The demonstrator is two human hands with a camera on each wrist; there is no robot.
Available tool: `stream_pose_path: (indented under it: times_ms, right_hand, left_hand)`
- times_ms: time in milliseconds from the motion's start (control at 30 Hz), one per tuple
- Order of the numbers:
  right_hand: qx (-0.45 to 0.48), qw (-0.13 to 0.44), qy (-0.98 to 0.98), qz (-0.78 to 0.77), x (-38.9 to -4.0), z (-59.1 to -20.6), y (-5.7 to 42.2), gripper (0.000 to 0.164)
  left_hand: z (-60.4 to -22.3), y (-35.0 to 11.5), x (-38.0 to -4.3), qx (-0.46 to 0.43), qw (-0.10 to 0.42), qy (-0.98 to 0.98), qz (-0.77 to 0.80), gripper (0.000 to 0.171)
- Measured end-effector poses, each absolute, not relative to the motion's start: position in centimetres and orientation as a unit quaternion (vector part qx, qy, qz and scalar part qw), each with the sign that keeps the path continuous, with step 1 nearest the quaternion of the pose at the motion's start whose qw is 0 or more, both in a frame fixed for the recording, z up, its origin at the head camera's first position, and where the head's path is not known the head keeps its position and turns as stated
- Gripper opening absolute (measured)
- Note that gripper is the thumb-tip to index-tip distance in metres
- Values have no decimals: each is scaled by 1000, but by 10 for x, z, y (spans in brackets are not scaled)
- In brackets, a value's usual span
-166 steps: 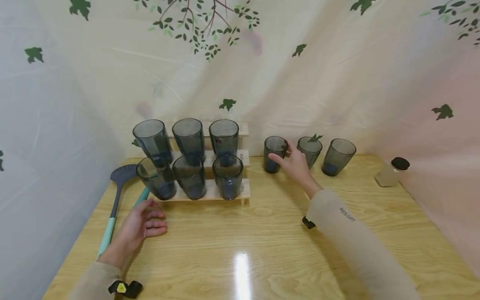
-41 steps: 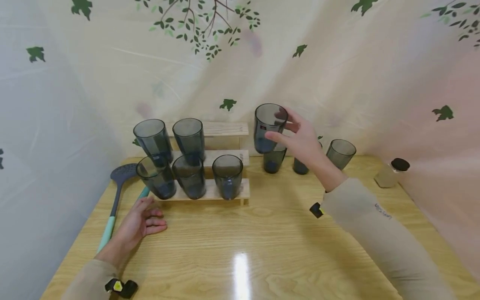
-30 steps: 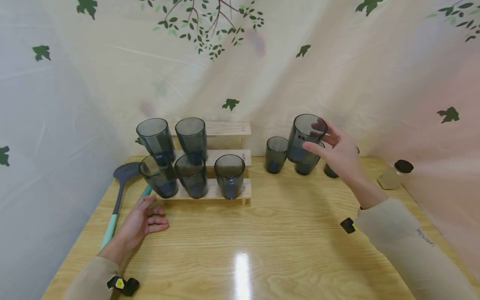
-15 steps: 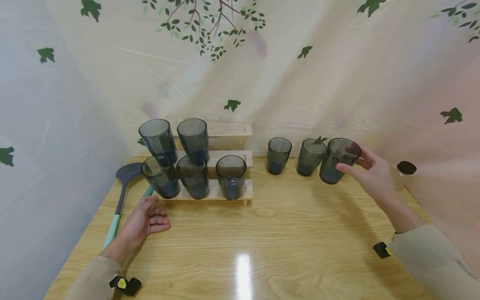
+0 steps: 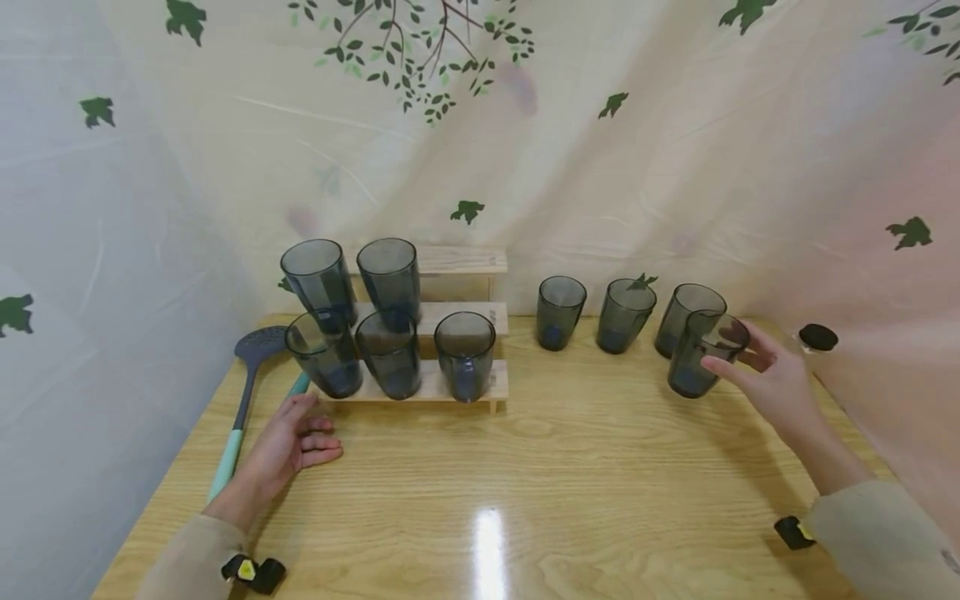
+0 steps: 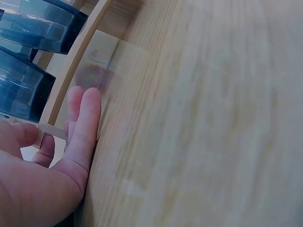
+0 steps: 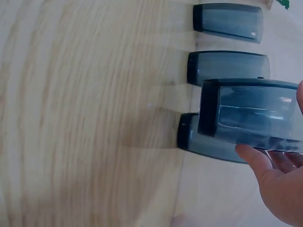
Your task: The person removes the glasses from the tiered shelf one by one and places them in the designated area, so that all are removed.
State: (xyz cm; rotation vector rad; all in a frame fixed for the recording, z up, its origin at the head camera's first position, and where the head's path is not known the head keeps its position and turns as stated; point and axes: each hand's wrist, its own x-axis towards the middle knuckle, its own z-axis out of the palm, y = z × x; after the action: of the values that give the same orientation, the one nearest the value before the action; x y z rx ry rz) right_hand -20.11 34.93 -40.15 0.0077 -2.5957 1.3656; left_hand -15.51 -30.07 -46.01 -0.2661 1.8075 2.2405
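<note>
My right hand (image 5: 783,396) grips a smoky grey-blue drinking glass (image 5: 692,367) by its side, upright. The right wrist view shows this held glass (image 7: 251,111) lifted off the table, overlapping one of three standing glasses. Those are a left glass (image 5: 559,317), a middle glass (image 5: 625,321) and a right glass (image 5: 686,308). My left hand (image 5: 277,450) rests at the front left corner of a stepped wooden rack (image 5: 461,260). In the left wrist view, thumb and a finger pinch the rack's plank end, while other fingers (image 6: 87,118) extend along the table.
Several matching glasses stand on the rack, including a front right glass (image 5: 465,358). A slotted turner (image 5: 251,358) lies left, beside another teal handle (image 5: 300,385). A black-lidded jar (image 5: 817,337) is partly hidden behind my right hand. A leaf-printed cloth (image 5: 600,167) backs the table.
A glass from the rack's upper right has left its place. My right hand has carried it right, then down and forward of the right standing glass. The left hand has stayed put.
</note>
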Motion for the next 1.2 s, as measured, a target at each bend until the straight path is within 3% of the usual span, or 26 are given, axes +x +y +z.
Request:
stream_pose_path:
  times_ms: [533, 900, 1200]
  right_hand:
    - [-44, 73, -893, 443, -196, -420, 369, 80]
    - [47, 17, -895, 443, -205, -426, 390, 73]
    - [67, 27, -882, 465, -207, -431, 391, 71]
  left_hand:
    - [-464, -298, -154, -116, 121, 631, 757, 37]
    - [-463, -297, -156, -105, 121, 634, 757, 33]
    - [-461, -299, -157, -104, 123, 634, 756, 37]
